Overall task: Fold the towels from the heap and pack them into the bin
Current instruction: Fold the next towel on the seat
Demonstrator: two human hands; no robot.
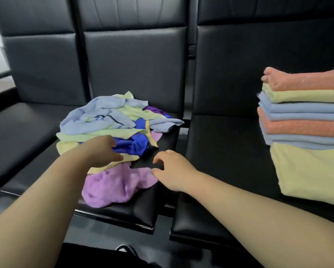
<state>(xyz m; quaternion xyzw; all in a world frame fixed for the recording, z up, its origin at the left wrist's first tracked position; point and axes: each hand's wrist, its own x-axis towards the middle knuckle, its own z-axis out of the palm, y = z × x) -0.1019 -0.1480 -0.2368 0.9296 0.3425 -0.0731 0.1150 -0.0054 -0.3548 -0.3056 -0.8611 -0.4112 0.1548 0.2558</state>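
A heap of crumpled towels [112, 122] in pale blue, pale green, yellow, deep blue and purple lies on the middle black seat. A lilac towel [112, 186] spills toward the seat's front edge. My left hand [104, 149] rests on the heap's near side, fingers curled over a yellow towel's edge [131, 157]. My right hand [170, 167] hovers at the lilac towel's right edge, fingers loosely bent, holding nothing that I can see. A stack of folded towels [301, 117] in orange, yellow and blue stands on the right seat. No bin shows.
Black padded seats [230, 151] with tall backrests run across the view, with a gap between the middle and right seats. A yellow towel [309, 171] hangs down under the folded stack. A dark shoe [125, 248] shows on the floor below.
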